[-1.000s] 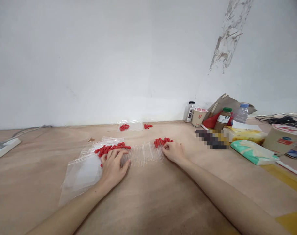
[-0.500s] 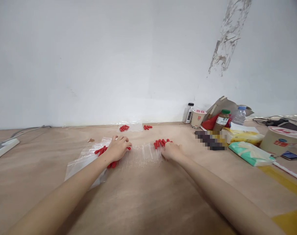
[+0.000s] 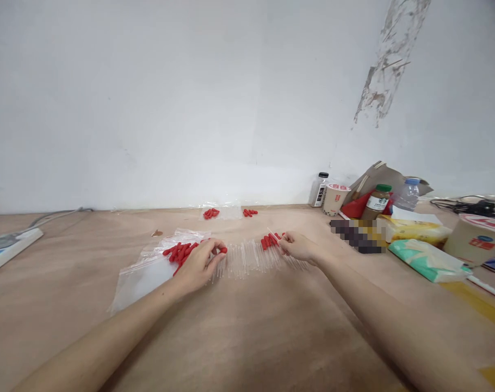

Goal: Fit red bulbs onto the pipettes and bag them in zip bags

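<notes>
A row of clear thin tubes (image 3: 251, 258) lies on the wooden table (image 3: 247, 332) between my hands. My left hand (image 3: 198, 265) pinches a small red cap (image 3: 223, 250) at the row's left end, beside a pile of red caps (image 3: 180, 252) on clear plastic bags (image 3: 143, 272). My right hand (image 3: 298, 247) is closed on a clear tube (image 3: 273, 234) that it holds tilted above the row's right end, next to another pile of red caps (image 3: 270, 240).
Further caps lie by the wall (image 3: 211, 213), on a small bag. At the right stand bottles (image 3: 320, 189), a paper cup (image 3: 334, 198), tissue packs (image 3: 427, 260) and a tub (image 3: 476, 234). A white power strip (image 3: 8, 249) lies far left.
My left hand has drawn back from the cap pile with one red cap in its fingertips. My right hand has lifted one clear tube off the row.
</notes>
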Motion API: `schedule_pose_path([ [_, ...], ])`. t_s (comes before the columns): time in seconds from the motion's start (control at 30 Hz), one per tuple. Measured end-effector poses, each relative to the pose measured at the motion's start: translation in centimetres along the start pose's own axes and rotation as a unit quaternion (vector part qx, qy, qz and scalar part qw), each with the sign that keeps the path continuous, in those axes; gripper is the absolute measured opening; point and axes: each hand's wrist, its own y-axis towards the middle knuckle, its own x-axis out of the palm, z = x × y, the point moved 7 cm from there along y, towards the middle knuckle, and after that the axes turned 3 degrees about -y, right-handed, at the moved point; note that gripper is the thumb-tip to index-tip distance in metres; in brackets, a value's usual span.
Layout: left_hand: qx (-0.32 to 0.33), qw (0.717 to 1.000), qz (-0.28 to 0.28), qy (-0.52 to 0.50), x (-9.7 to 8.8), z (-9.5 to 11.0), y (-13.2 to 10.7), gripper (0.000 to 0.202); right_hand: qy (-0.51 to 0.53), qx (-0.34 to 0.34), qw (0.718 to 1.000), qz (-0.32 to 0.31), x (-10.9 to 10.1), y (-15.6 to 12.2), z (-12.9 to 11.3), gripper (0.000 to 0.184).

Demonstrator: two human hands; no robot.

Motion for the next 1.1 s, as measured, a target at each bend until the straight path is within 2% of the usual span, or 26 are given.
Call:
schedule_pose_path([
  [0.07,-0.028,0.994,0.014,-0.104,0.0,0.8,-1.4,0.019,0.089,-0.054,0.995,0.005,0.9,-0.6,-0.3,0.017],
  [0.17,-0.036,0.983,0.015,-0.181,0.7,1.8,-2.8,0.022,0.168,-0.156,0.973,0.028,2.8,-1.9,-1.1,0.023],
  [0.27,-0.074,0.967,0.022,-0.242,1.6,1.5,-3.5,0.016,0.111,-0.235,0.963,0.074,4.3,-3.8,-2.1,0.023],
  [0.4,-0.136,0.947,0.029,-0.289,2.7,0.2,-4.0,0.014,0.047,-0.307,0.944,0.115,5.1,-6.3,-4.1,0.018],
  [0.57,-0.163,0.946,0.022,-0.281,3.1,-0.3,-4.4,0.019,-0.007,-0.314,0.941,0.125,5.6,-7.3,-5.2,0.018],
  [0.7,-0.143,0.951,0.025,-0.273,3.0,-0.1,-4.4,0.028,-0.019,-0.310,0.941,0.138,5.8,-7.4,-5.2,0.018],
  [0.87,-0.096,0.971,0.020,-0.219,2.6,0.5,-4.2,0.024,-0.047,-0.313,0.937,0.150,5.8,-7.6,-5.5,0.017],
  [0.97,-0.063,0.981,0.020,-0.182,2.2,1.1,-4.0,0.022,-0.054,-0.322,0.934,0.142,5.7,-7.9,-5.9,0.015],
  [1.1,-0.054,0.984,0.015,-0.168,2.2,1.4,-4.0,0.019,-0.063,-0.331,0.934,0.116,5.6,-8.2,-6.4,0.015],
])
